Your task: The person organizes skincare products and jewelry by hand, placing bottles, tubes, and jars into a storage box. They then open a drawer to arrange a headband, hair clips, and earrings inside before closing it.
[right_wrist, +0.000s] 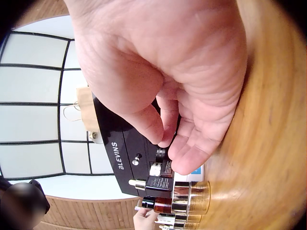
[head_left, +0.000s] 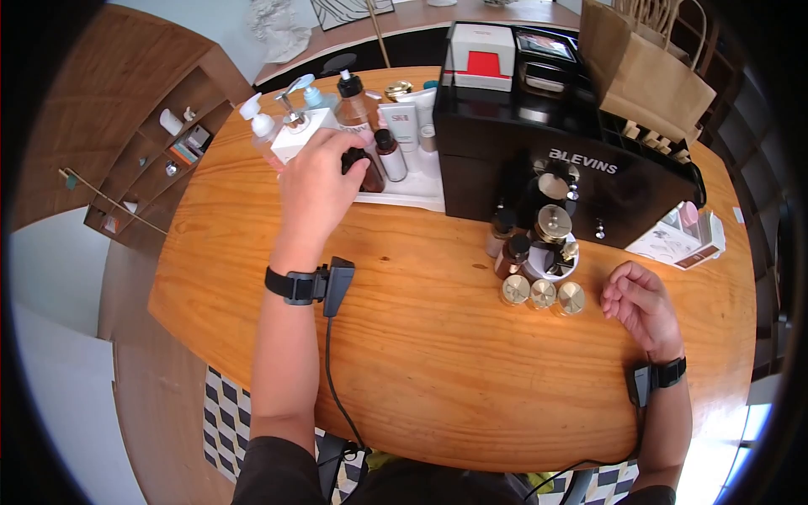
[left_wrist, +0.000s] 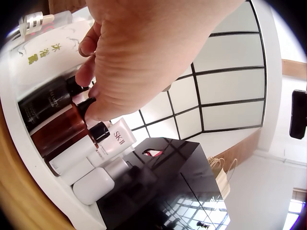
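My left hand [head_left: 320,181] reaches over the white tray [head_left: 404,200] at the back left. Its thumb and fingers pinch the black cap of a brown bottle [head_left: 372,175], which stands upright among other bottles. In the left wrist view, the hand [left_wrist: 139,57] covers part of the caps of the reddish-brown bottle [left_wrist: 60,129] and a black bottle [left_wrist: 41,105] beside it. My right hand [head_left: 644,311] rests on the table with loosely curled fingers, holding nothing, right of three gold-lidded jars [head_left: 542,295]. The right wrist view shows that hand [right_wrist: 168,81] near the jars too.
A black BLEVINS cabinet [head_left: 505,160] stands at the back centre, with a white-and-red box [head_left: 482,55] and paper bags [head_left: 656,84] on top. Small dark bottles [head_left: 512,257] and a round white container [head_left: 551,263] stand before it. A white box [head_left: 673,240] sits at its right.
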`<action>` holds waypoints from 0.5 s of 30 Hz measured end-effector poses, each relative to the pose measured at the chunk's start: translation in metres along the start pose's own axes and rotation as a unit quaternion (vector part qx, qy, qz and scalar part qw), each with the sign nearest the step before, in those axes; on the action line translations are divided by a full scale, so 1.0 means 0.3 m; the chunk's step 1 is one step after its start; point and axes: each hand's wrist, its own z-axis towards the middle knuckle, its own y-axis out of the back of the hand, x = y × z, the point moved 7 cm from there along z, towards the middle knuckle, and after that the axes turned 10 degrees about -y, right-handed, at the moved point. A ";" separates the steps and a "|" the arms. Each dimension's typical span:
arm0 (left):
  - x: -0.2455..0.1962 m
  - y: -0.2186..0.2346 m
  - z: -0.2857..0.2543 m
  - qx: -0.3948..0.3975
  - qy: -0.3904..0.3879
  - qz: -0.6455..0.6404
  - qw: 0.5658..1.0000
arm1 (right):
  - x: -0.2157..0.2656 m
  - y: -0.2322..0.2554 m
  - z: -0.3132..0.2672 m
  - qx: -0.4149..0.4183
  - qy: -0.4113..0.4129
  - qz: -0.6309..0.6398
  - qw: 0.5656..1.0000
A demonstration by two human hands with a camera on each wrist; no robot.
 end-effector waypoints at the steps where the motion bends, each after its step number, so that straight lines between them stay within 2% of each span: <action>1: 0.004 -0.002 0.001 0.001 -0.003 -0.009 1.000 | 0.003 0.003 -0.005 -0.010 0.000 0.000 1.000; 3: -0.013 0.020 0.009 -0.034 -0.055 -0.015 0.998 | 0.000 0.004 -0.006 -0.009 -0.011 -0.003 1.000; 5: -0.051 0.062 0.025 -0.050 -0.068 -0.017 0.996 | 0.002 0.012 -0.007 -0.017 -0.013 0.000 1.000; 7: -0.121 0.105 0.042 -0.065 -0.081 -0.013 0.994 | 0.001 0.000 -0.004 0.014 -0.011 0.005 1.000; 9: -0.160 0.138 0.049 -0.066 -0.019 -0.028 0.997 | 0.003 0.001 -0.005 0.012 -0.009 0.003 1.000; 11: -0.245 0.135 0.041 -0.059 0.000 -0.064 0.996 | 0.006 -0.008 -0.006 0.022 -0.006 0.003 1.000; 13: -0.352 0.095 0.035 -0.024 -0.057 -0.205 0.977 | 0.004 -0.003 -0.007 0.020 -0.009 -0.001 1.000; 15: -0.438 0.048 0.020 0.037 -0.104 -0.225 0.968 | 0.003 -0.003 -0.004 0.020 -0.012 0.001 1.000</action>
